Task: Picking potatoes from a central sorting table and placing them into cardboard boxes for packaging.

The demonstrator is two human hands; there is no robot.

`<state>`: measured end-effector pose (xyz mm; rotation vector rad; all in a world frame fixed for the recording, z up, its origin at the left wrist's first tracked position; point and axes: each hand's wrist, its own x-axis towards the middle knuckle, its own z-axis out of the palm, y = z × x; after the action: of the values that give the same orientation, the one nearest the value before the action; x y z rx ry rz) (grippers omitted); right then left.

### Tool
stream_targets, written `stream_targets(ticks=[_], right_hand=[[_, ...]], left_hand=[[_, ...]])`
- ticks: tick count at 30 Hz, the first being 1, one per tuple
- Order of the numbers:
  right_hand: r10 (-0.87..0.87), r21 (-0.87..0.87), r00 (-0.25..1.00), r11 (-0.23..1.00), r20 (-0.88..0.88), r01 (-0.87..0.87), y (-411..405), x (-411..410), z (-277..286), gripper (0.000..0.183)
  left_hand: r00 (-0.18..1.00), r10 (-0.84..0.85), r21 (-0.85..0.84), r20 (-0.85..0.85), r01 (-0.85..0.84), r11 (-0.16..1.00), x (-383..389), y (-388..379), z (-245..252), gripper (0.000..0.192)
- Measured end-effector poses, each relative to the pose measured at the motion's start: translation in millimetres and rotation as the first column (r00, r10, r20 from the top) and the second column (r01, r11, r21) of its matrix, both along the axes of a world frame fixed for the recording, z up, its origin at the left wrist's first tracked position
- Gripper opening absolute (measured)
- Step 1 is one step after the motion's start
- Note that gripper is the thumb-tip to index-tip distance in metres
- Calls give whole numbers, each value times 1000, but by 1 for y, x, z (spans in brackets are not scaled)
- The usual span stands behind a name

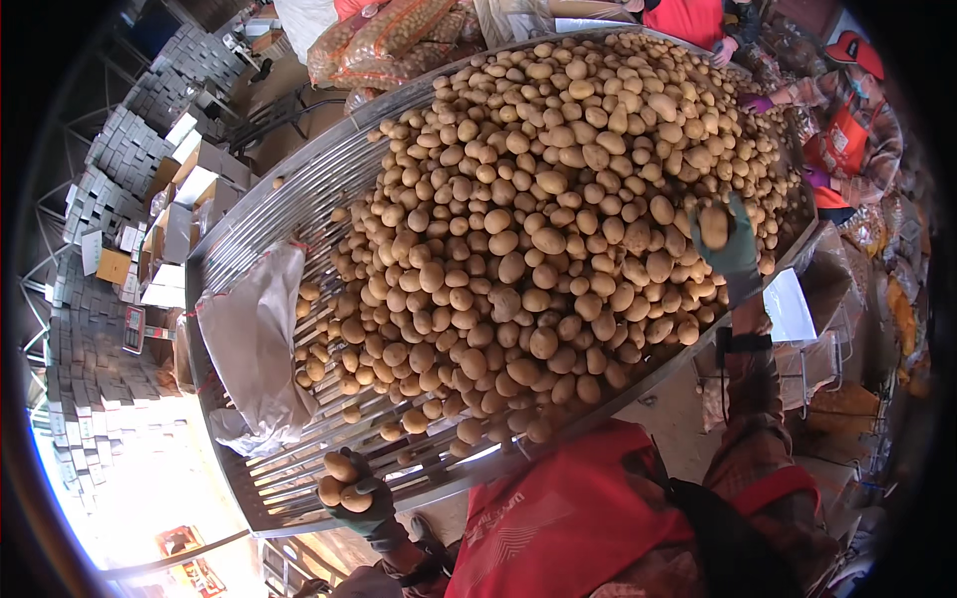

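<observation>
A large heap of potatoes point(516, 269) covers most of a slatted metal sorting table point(329, 179) in front of me. My left hand point(375, 510), in a dark green glove, holds three potatoes point(340, 467) by the table's near left corner. On the right, my gloved right hand point(731, 250) reaches over the heap's edge with one potato point(713, 227) in its palm. That hand is slightly blurred. Few potatoes lie on the bars at the left end, where a crumpled pale sack point(254, 336) is spread.
Two co-workers in red aprons point(841, 153) stand at the far right end. Filled mesh sacks point(389, 45) are piled beyond the table. Open cartons point(213, 168) and stacked boxes point(119, 149) line the left. A lined container point(819, 291) stands beside my right arm.
</observation>
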<state>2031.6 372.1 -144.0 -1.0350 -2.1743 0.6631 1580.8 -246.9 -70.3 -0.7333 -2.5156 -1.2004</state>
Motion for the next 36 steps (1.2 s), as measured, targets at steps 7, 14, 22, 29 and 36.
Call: stream_targets(ticks=[7,14,22,29,36], right_hand=[[-214,184,770,975,601,127,-156,-99,52,69],[-209,-479,975,865,-72,150,-115,-86,33,45],[-400,-404,912,852,-94,332,-126,-122,34,58],[-26,-261,839,945,543,198,-41,-153,2,69],[173,-544,946,784,-273,-300,-40,-66,7,47]], left_hand=[[985,2,-201,-173,-38,979,0,-11,-12,33],[997,-82,108,6,81,991,6,1,-6,29],[998,23,-22,-60,-24,999,5,-24,-5,29],[961,31,278,276,-111,954,20,-64,19,20],[935,58,445,351,-221,868,-41,-128,10,33]])
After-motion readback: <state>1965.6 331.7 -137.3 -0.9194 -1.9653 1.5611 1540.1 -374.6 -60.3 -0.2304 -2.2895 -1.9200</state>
